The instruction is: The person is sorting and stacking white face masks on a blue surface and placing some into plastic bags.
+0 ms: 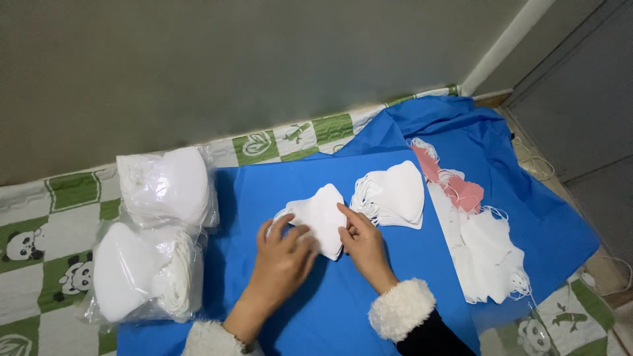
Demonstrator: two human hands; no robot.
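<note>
White, soft folded masks (321,221) lie on the blue sheet (343,296), pinched between left hand (282,258) and right hand (361,238).

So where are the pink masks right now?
The pink masks lie on the blue sheet at upper right, atop the strewn white masks, just right of the neat white stack.

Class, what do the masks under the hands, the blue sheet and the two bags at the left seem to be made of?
Masks: probably soft white non-woven fabric, matte and creased. Blue sheet: thin matte cloth or non-woven, wrinkled at the edges. Bags: clear glossy plastic film, crinkled, with glints.
</note>
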